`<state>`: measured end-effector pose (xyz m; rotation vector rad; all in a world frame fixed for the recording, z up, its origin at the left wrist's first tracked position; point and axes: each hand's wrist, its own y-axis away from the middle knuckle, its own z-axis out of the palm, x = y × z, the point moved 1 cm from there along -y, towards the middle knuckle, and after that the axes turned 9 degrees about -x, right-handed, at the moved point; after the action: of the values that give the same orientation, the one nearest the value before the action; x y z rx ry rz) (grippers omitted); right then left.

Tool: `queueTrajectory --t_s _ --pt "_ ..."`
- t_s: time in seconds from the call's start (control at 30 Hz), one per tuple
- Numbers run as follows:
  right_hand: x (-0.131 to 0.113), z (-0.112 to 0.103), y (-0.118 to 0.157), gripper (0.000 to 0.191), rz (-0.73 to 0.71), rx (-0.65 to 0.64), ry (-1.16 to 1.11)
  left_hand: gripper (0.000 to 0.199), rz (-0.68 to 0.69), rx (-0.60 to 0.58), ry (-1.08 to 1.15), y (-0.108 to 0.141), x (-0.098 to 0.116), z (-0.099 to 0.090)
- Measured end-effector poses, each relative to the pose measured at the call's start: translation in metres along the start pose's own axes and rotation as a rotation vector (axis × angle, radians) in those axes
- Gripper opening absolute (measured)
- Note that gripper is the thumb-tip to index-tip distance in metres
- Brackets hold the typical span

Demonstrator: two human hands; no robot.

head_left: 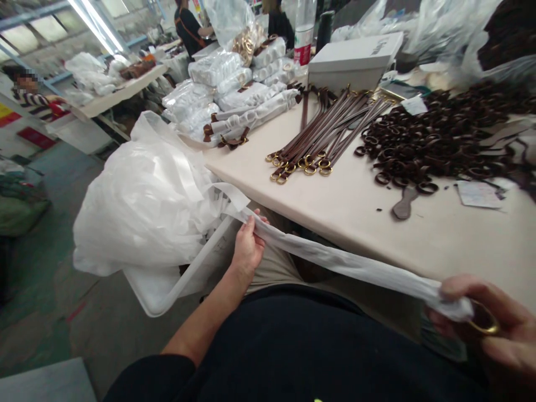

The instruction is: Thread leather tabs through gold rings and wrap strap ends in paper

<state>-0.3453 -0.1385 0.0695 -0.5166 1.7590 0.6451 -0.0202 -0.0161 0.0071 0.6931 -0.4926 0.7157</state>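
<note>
A long strap in white wrapping (343,259) stretches across my lap, below the table edge. My left hand (250,241) is closed around its far end, beside the heap of white wrapping sheets (142,195). At the near end my right hand (489,318) grips the strap, slightly blurred. A gold ring (488,324) sticks out of the wrapping there, between the fingers. What lies inside the wrapping is mostly hidden. On the table, brown straps with gold rings (322,131) lie in a bunch.
A white bin (167,296) stands left of my legs under the heap. The table (326,209) bears a pile of brown leather loops (422,134), wrapped bundles (251,114), a white box (352,58) and a bottle (304,39). Other people (190,28) are in the background.
</note>
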Motion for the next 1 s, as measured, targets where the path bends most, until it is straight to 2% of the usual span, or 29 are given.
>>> queueTrajectory --t_s 0.1,0.17,0.23,0.33,0.43,0.5,0.57,0.67,0.73,0.8,0.9,1.0 --pt "-0.006 0.004 -0.01 0.051 -0.004 0.105 -0.272 0.028 0.002 -0.124 -0.124 0.006 -0.011 0.001" --pt "-0.009 0.008 -0.028 0.04 -0.064 0.074 -0.196 0.039 -0.009 -0.18 -0.178 0.013 -0.016 0.004" --pt "-0.011 0.019 -0.052 0.031 -0.199 -0.106 -0.017 0.046 -0.033 -0.259 -0.221 0.02 -0.018 0.009" --pt "-0.008 0.052 -0.081 0.029 -0.365 -0.495 0.154 0.049 -0.074 -0.363 -0.249 0.029 -0.018 0.016" --pt "0.004 0.099 -0.095 0.042 -0.372 -0.858 0.04 0.051 -0.09 -0.37 -0.251 0.033 -0.016 0.017" --pt "0.014 0.128 -0.1 0.052 -0.347 -0.997 -0.029 0.054 -0.068 -0.353 -0.289 0.032 -0.015 0.014" --pt "0.023 0.15 -0.105 0.055 -0.324 -0.968 -0.017 0.054 -0.054 -0.371 -0.41 0.03 -0.016 0.01" --pt "0.027 0.162 -0.115 0.049 -0.351 -0.782 0.055 0.048 -0.071 -0.476 -0.66 0.026 -0.014 0.005" --pt "0.024 0.159 -0.119 0.043 -0.406 -0.742 0.077 0.041 -0.061 -0.536 -0.812 0.022 -0.009 0.003" --pt "0.021 0.151 -0.12 0.036 -0.425 -0.736 0.049 0.035 0.003 -0.547 -0.95 0.017 -0.001 0.001" --pt "0.015 0.134 -0.122 0.034 -0.314 -0.653 -0.106 0.028 0.106 -0.542 -1.136 0.014 0.008 -0.005" --pt "0.005 0.127 -0.126 0.041 -0.185 -0.632 -0.29 0.026 0.096 -0.666 -1.265 0.018 0.001 -0.012"
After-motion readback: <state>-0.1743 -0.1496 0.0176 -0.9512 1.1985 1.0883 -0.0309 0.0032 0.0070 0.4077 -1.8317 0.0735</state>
